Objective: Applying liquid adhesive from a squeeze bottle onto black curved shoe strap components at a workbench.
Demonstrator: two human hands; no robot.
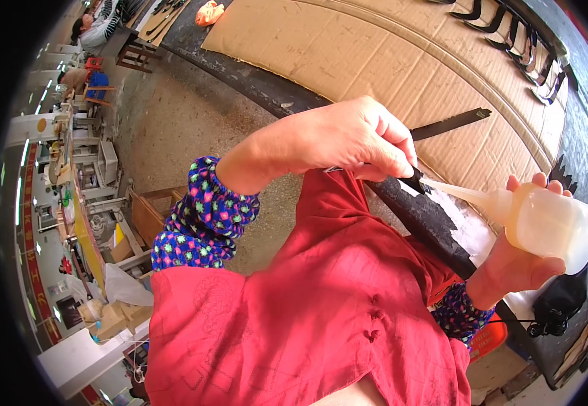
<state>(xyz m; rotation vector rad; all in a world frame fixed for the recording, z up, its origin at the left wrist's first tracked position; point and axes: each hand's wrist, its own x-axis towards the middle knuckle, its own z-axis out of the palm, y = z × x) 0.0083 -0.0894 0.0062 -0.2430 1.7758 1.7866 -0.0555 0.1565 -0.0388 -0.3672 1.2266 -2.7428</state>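
Fingertips (pixel 405 164) of your left hand (pixel 348 139) pinch a small black piece (pixel 416 182) right by the nozzle (pixel 461 193) of the bottle (pixel 556 224) your right hand (pixel 510 265) grips; squeezing too hard could flood it, dripping onto the bench (pixel 402 206).

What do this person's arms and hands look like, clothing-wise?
The left hand and right hand are both bare, without gloves. The left sleeve is dark blue with small pink and green flower-like spots and a gathered cuff; the right sleeve looks similarly dark and patterned, though less shows.
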